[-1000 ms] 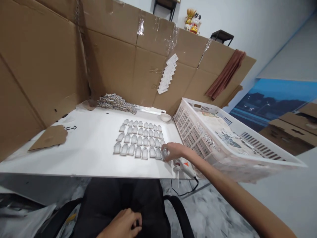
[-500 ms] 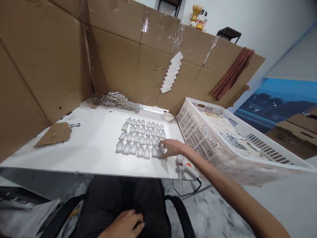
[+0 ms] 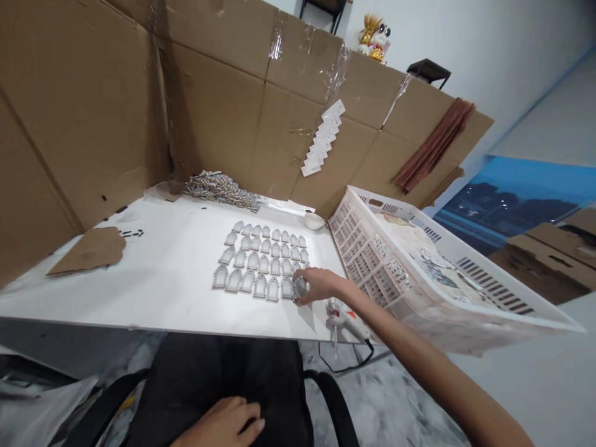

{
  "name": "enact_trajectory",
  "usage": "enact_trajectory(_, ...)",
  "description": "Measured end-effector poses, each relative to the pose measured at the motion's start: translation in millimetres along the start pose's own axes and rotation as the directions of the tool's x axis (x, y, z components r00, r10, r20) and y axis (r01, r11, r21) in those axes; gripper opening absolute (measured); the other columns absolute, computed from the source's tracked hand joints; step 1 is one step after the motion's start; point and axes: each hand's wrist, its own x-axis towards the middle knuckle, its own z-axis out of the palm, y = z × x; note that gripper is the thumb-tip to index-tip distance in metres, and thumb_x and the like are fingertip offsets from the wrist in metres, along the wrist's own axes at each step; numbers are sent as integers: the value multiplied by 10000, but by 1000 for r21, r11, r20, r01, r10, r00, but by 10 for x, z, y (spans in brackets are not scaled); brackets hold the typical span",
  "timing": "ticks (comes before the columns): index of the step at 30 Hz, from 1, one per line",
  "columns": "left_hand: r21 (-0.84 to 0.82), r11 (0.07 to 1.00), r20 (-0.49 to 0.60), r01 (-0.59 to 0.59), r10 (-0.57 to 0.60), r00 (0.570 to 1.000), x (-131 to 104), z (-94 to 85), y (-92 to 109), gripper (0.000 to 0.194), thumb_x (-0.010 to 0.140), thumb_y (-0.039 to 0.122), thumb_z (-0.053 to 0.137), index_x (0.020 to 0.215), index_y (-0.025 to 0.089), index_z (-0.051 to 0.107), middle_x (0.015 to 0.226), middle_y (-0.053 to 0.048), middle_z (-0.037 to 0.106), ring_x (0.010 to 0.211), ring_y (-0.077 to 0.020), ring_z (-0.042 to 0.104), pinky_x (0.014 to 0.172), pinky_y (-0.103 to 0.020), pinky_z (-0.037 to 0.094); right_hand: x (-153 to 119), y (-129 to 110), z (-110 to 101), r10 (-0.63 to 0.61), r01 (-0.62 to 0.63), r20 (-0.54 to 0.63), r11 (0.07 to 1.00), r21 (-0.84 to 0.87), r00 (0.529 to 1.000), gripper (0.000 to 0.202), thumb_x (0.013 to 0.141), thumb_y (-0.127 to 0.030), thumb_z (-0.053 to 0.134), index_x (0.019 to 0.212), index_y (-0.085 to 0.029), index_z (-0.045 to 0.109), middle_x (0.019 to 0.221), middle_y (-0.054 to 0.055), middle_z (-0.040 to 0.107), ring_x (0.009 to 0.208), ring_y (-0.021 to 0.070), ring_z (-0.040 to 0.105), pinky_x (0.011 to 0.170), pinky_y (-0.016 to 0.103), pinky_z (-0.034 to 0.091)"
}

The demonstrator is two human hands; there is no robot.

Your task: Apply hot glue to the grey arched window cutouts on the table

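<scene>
My right hand (image 3: 313, 285) grips a small clear, house-shaped piece (image 3: 300, 287) at the right end of the front row. Several similar pieces (image 3: 259, 286) lie in rows on the white table (image 3: 162, 273). My left hand (image 3: 228, 422) rests low over the dark chair seat (image 3: 218, 372), fingers slightly spread, with nothing seen in it. A glue gun (image 3: 343, 320) lies at the table's front edge, just right of my right hand.
A white plastic crate (image 3: 372, 267) stands on the right. Behind the rows are a heap of small metallic parts (image 3: 221, 189) and a white bowl (image 3: 314, 220). Cardboard walls (image 3: 223, 118) enclose the back and left; a cardboard scrap (image 3: 88, 251) lies left.
The whole view has shifted slightly. My right hand stays at the end of the front row, its fingers still round the piece. My left hand remains low over the seat.
</scene>
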Motion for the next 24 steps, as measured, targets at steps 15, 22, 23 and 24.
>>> enact_trajectory(15,-109,994,-300,-17,-17,954,-86,-251,-474,367,1072,492,435,1224,348,736,1266,1,776,1357,-283,639,1238,-432,418,185,-250,-214,-69,66,-53,996,-61,996,722,740,-548,842,1389,-300,647,1238,83,744,1108,325,708,829,335,495)
enact_trajectory(22,-15,980,-496,-199,165,852,-191,-423,-369,329,1071,387,488,1269,338,746,1231,1,802,1224,-255,727,1193,-400,493,247,-344,-198,-54,54,9,997,-59,999,740,752,-532,837,1421,-309,613,1250,90,727,1109,325,699,798,326,484)
enact_trajectory(23,19,974,-539,-225,200,818,-214,-494,-338,326,1067,367,497,1266,324,752,1188,-11,814,1180,-251,746,1183,-401,504,241,-357,-198,-49,50,18,997,-60,999,744,755,-536,839,1425,-312,607,1247,91,727,1110,327,699,794,325,485)
enact_trajectory(24,56,966,-584,-254,238,776,-237,-580,-302,323,1063,343,503,1258,308,759,1129,-25,824,1126,-246,762,1162,-401,522,233,-369,-197,-47,49,26,997,-63,999,748,756,-537,844,1428,-314,604,1243,91,728,1113,329,699,791,326,486)
